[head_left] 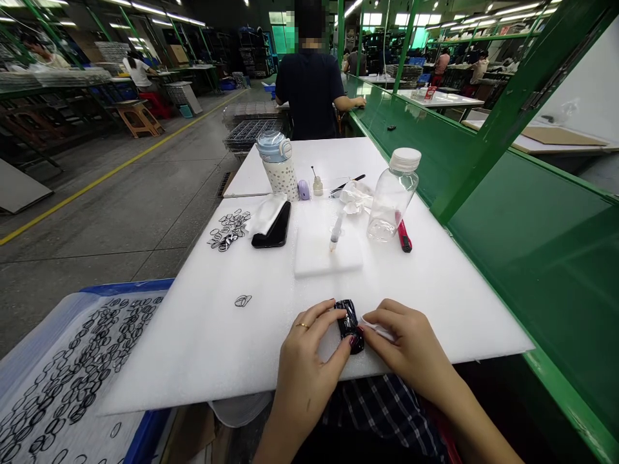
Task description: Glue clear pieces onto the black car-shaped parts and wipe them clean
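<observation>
A small glossy black oval part [349, 324] lies on the white foam sheet [232, 348] near its front edge. My left hand [309, 354] holds that part between thumb and fingertips. My right hand [406, 345] is just to the right of the part, fingers pinched on a small white cloth or wipe [376, 328] that touches the part's right side. One loose black ring-shaped emblem [242, 300] lies on the foam to the left of my hands.
A syringe [335, 232] rests on a white foam block [329, 258]. A clear bottle [393, 193], red cutter [404, 238], black case [273, 229], cup [278, 164] and pile of emblems [228, 229] stand farther back. A blue tray of emblems [72, 374] is left. A green conveyor [532, 245] runs right. A person stands ahead.
</observation>
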`<state>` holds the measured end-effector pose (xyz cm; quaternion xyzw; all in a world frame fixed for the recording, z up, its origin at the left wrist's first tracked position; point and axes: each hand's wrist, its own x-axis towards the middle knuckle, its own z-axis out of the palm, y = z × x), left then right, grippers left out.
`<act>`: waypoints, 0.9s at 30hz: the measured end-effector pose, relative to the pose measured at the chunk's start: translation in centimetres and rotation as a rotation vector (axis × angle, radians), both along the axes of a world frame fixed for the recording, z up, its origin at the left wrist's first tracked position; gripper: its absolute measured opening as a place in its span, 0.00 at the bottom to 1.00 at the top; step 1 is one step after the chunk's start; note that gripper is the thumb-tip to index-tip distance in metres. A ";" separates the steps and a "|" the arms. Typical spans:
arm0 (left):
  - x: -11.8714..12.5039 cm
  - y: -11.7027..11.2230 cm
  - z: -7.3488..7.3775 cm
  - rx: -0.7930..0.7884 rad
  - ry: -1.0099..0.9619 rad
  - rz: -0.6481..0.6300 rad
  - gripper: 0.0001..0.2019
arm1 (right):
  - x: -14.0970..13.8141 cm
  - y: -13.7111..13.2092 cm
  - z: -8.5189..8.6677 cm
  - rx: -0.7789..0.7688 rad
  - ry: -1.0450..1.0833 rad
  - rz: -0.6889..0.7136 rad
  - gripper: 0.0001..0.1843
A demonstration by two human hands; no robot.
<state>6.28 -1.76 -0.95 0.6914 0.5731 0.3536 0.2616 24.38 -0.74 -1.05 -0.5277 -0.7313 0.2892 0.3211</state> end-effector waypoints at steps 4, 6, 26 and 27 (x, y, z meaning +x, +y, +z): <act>-0.2 0.3 0.5 -0.041 0.000 -0.034 0.14 | 0.2 0.3 0.2 -0.024 0.023 0.013 0.08; -0.2 0.5 0.7 -0.065 -0.006 -0.072 0.15 | 0.3 0.3 0.2 -0.010 0.064 0.003 0.08; -0.5 1.5 0.6 0.011 0.153 -0.156 0.17 | 0.2 -1.3 -1.3 0.404 0.017 -0.088 0.09; -0.5 1.4 0.4 0.016 0.158 -0.142 0.16 | 0.1 -1.4 -1.4 0.422 0.006 -0.087 0.10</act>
